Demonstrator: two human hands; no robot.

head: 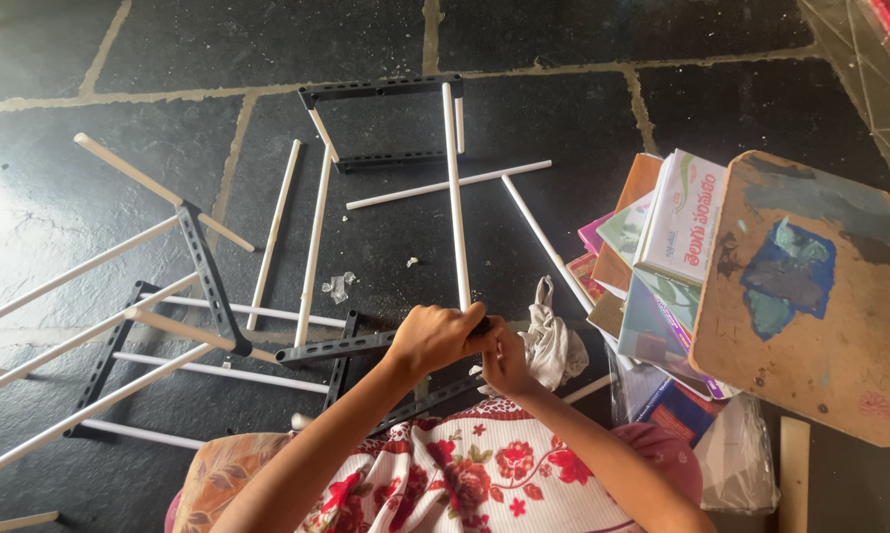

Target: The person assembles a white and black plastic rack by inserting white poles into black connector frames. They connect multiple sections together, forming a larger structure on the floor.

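Red-flowered cloth covers the person's lap at the bottom of the view, and both arms reach out over it. Just past the cloth, the left hand is wrapped tight around a dark grey plastic bar with small holes. That bar lies flat, running sideways from left to right, and the hand grips its right end. The right hand is pressed close beside the left one, fingers curled at the same spot, but how it grips cannot be told.

A long thin white rod stands off from that end of the bar and points straight away from the person, across the dark stone floor. So the rod and the bar meet like a corner right under the two hands. Both hands are equally near that joint.

More white rods lie loose on the left. A pile of books sits on the right, beside a worn brown board.
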